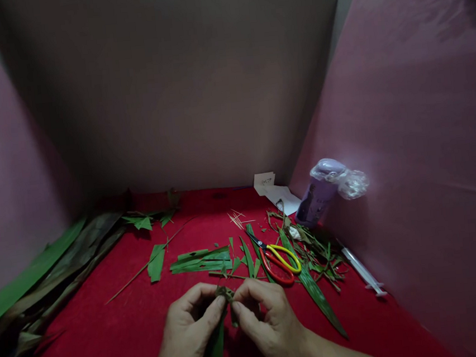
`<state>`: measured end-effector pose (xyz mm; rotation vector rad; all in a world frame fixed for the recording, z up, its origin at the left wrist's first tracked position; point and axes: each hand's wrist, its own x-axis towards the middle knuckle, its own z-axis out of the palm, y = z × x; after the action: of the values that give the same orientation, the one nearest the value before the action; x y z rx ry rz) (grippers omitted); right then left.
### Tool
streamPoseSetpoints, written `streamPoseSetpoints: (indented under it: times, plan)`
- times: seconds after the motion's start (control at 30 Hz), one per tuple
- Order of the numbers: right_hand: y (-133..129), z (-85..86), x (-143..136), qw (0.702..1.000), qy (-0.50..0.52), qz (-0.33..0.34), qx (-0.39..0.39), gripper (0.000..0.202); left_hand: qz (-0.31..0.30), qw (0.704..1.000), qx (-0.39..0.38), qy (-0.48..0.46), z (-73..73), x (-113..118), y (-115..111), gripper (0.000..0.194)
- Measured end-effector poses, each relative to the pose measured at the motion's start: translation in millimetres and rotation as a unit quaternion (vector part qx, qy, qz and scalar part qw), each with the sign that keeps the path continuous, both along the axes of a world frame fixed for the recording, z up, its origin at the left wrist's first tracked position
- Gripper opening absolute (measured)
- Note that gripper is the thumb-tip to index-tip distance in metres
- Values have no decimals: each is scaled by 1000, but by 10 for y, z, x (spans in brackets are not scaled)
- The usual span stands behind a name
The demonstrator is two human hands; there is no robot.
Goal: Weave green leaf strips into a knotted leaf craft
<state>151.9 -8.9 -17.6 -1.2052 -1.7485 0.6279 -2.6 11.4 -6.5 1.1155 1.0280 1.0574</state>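
Observation:
Close together at the front of the red cloth, both my hands pinch a small crumpled bundle of dry brownish-green leaf [224, 293]. My left hand [193, 326] has thumb and forefinger on its left side. A long green leaf strip [215, 352] hangs down beneath the left thumb. My right hand [272, 318] grips the bundle's right side, where a dry piece dangles below the fingertips. How the bundle is folded or tied is hidden by the fingers. Just beyond my right hand lie scissors [270, 249] with one red and one yellow handle, their blades pointing away.
Cut green leaf pieces [201, 260] lie beyond my hands, with toothpicks [237, 219] farther back. To the right are a heap of dry stems [312, 250], a syringe [362, 270] and a plastic-wrapped purple container [319, 193]. Long leaves [62, 274] line the left wall.

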Motion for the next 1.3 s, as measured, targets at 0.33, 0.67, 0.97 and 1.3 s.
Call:
streamPoseSetpoints:
  times: [0.33,0.67,0.97,1.3]
  plan:
    - [3,17,-4,1000,-9,-3,11,17,2,1000,-1,7,2,7,-5,8]
    - [0,-5,-12,1000,-8,-2,26,17,10,1000,0,2,31,24,-2,10]
    - [12,-4,-22,999,2,11,37,18,6,1000,10,-4,-32,5,8,13]
    - [-36,-46,-38,998,-32,-19,48,18,10,1000,22,3,-26,27,2,10]
